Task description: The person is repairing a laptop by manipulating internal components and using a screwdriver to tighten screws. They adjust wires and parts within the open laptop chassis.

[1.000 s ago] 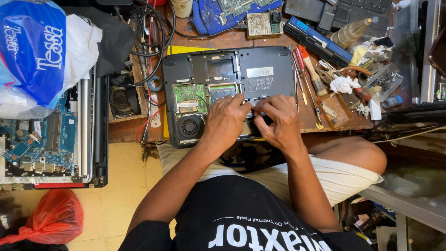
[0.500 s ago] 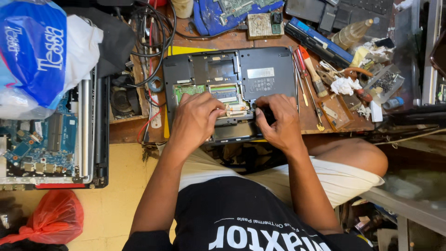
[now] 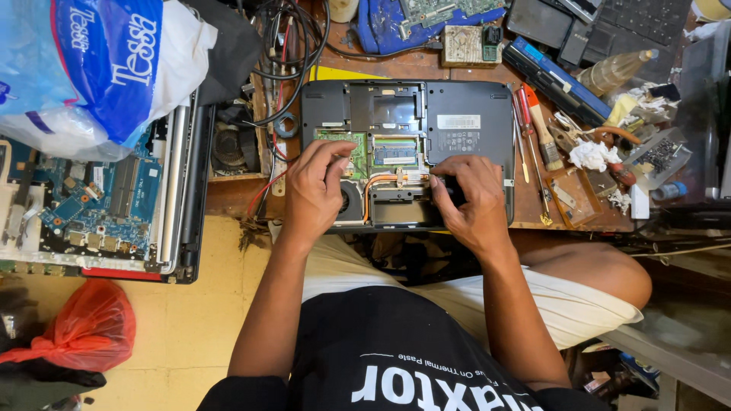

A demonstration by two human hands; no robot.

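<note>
A dark laptop [image 3: 464,106] lies bottom-up on the wooden table with its cover off. Inside I see a green circuit board [image 3: 358,148], a memory module [image 3: 396,151], a copper heat pipe [image 3: 384,180] and a round fan [image 3: 352,202]. My left hand [image 3: 314,194] rests on the laptop's left side, its fingertips at the edge of the green board and its palm beside the fan. My right hand [image 3: 474,204] sits on the laptop's near right part, with thumb and fingers pinched on a small black part [image 3: 451,190] by the end of the heat pipe.
Screwdrivers [image 3: 525,114], a brush [image 3: 542,129], crumpled tissue [image 3: 590,154] and small parts lie to the right. Another opened laptop with a blue board [image 3: 99,205] lies at the left under a blue-and-white plastic bag [image 3: 91,68]. A tangle of cables [image 3: 285,46] is behind it, and a red bag [image 3: 91,327] is on the floor.
My left hand has slid from the laptop's middle to its left side, uncovering the fan and copper heat pipe. My right hand stayed near the laptop's near right part.
</note>
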